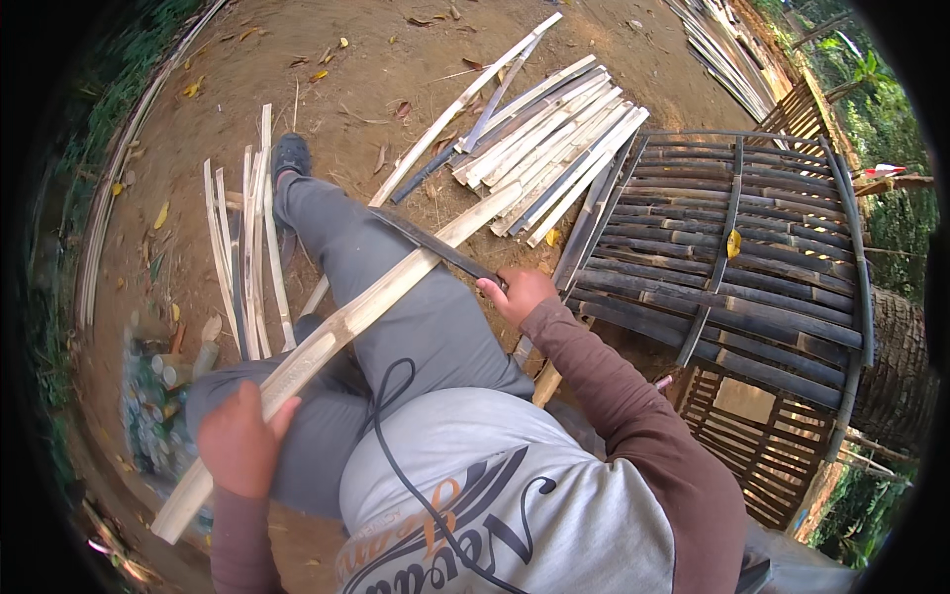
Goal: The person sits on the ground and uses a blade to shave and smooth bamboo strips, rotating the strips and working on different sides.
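In the head view, a long split bamboo slat (pixel 336 332) is held across the lap, running from lower left up toward the right. The left hand (pixel 239 441) is clenched around its lower part. The right hand (pixel 520 295) is closed on the handle of a dark long-bladed knife (pixel 435 246), whose blade is laid against the slat. A pile of cut bamboo slats (pixel 554 148) is seen on the dirt ground (pixel 376 59) ahead, thin strips (pixel 247 247) lie to the left, and a woven bamboo panel (pixel 732 257) lies at right.
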`<action>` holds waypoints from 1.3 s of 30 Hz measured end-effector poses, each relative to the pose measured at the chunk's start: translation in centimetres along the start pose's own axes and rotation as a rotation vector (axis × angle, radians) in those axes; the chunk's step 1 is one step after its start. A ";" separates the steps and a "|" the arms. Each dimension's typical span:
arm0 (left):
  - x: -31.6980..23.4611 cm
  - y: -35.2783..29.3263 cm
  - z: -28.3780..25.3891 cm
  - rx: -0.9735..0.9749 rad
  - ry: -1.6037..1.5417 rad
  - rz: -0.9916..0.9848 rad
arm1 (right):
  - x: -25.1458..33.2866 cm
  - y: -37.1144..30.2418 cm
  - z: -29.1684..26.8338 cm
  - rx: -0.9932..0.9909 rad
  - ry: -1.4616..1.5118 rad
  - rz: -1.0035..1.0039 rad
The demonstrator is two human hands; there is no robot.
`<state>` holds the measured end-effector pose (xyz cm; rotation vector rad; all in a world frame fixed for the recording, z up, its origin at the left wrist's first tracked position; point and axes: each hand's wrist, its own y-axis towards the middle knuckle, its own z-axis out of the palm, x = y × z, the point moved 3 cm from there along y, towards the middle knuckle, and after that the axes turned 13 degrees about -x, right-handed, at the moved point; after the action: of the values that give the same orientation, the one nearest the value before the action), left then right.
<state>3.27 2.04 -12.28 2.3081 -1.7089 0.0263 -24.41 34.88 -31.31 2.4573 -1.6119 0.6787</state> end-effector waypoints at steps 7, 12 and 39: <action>0.2 -0.2 0.0 -0.022 0.039 0.032 | -2.0 0.7 2.8 -0.098 0.229 0.159; 1.0 -0.1 0.6 -0.010 0.009 0.017 | -5.7 3.7 4.7 -0.117 0.164 0.242; 1.6 0.6 1.4 0.306 -0.481 -0.146 | -2.1 -0.8 0.7 0.033 1.035 0.504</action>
<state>3.02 0.07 -13.22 2.8390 -1.8443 -0.3465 -24.20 36.71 -32.77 1.2160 -1.6553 1.6619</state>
